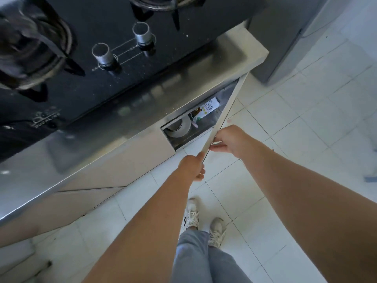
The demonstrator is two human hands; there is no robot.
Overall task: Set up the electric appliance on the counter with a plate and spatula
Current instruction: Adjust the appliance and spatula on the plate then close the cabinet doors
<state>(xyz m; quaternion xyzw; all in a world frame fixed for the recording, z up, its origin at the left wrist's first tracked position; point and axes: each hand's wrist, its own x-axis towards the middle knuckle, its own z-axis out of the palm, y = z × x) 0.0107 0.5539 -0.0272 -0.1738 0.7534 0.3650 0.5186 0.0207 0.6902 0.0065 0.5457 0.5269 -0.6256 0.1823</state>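
While both hands (192, 167) (228, 140) grip cabinet door (222, 115) edge, fingers closed on it, contents half hidden, white bowls (179, 127) inside.

A stack of white plates (180, 127) sits inside the open cabinet below the counter (114, 127), seen through the gap beside the swung-out door. The plates are round and lie flat, nested one on another, at the left of the opening. Neither the appliance nor a spatula can be made out.
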